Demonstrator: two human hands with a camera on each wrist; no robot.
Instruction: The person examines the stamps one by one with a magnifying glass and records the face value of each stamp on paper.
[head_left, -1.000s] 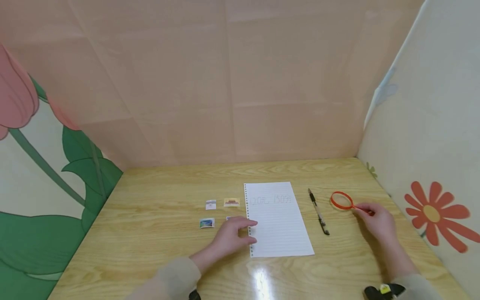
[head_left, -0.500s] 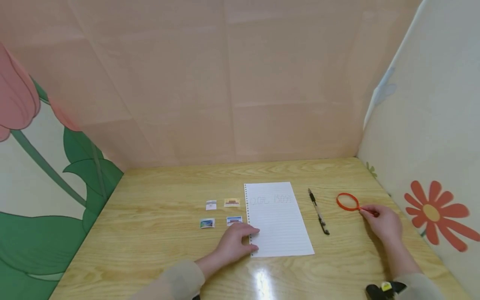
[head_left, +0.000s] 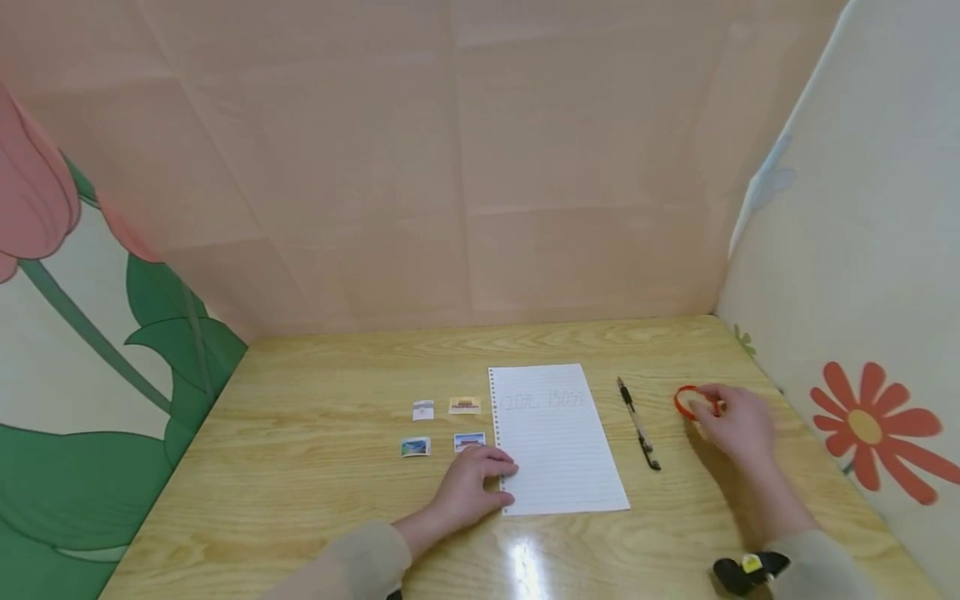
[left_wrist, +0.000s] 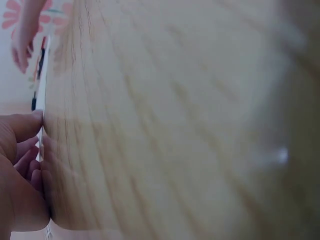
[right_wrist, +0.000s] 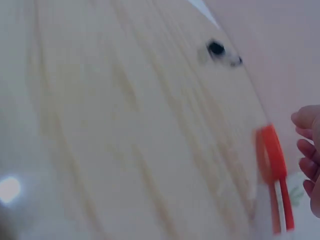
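Note:
My left hand (head_left: pixel 471 486) rests at the lower left edge of a ruled sheet of paper (head_left: pixel 562 458), thumb and fingertips touching it and spread apart. Faint handwriting runs across the sheet's upper part. On the right, a red-rimmed magnifying glass (head_left: pixel 678 406) lies on the table, its handle visible in the right wrist view. Over it hovers my right hand (head_left: pixel 738 423), hiding part of it in the head view. In the right wrist view, the right fingers (right_wrist: pixel 307 147) are loosely bent and apart from the magnifying glass, holding nothing.
A pen (head_left: pixel 639 425) lies between the paper and the magnifying glass. Several small stamp-like pictures lie left of the paper, among them a yellowish one (head_left: pixel 465 406) and a blue-green one (head_left: pixel 416 447). Fabric walls bound the wooden table (head_left: pixel 300 467) at back and sides.
My right hand has let go of the magnifying glass's handle and moved left and up over it. The glass had shifted slightly right before that. My left hand has settled lower on the paper's edge.

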